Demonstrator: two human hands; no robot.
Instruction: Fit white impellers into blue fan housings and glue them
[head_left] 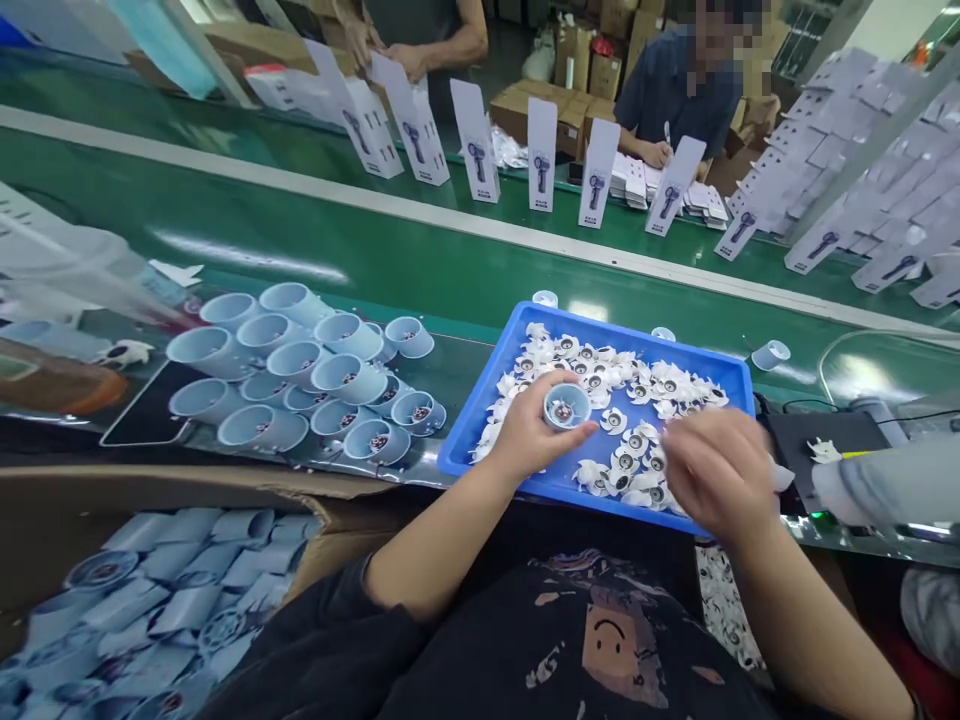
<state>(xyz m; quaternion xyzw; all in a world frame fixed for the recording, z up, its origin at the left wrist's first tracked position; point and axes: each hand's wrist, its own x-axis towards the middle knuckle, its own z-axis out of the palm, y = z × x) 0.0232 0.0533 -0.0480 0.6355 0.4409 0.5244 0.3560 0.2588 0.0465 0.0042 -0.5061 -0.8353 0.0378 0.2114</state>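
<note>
My left hand (pixel 536 425) is wrapped round a light blue fan housing (pixel 568 408), a short tube with its open end facing up and wires and a small motor part inside. It hovers over a blue tray (pixel 480 400) that holds many white fan blades (pixel 613 420) with dark round hubs. Above the tray's right side, my right hand (pixel 724 470) is curled and smeared by motion, so its fingertips are unclear. A small white piece (pixel 782 478) shows beside that hand; whether it is held cannot be made out.
Several blue housings (pixel 349 380) stand grouped left of the tray. A cardboard box (pixel 322 520) of more housings sits lower left. White printed boxes (pixel 541 160) line the far side of the green conveyor (pixel 420 235), where two people work. A pale cylindrical object (pixel 885 490) lies at right.
</note>
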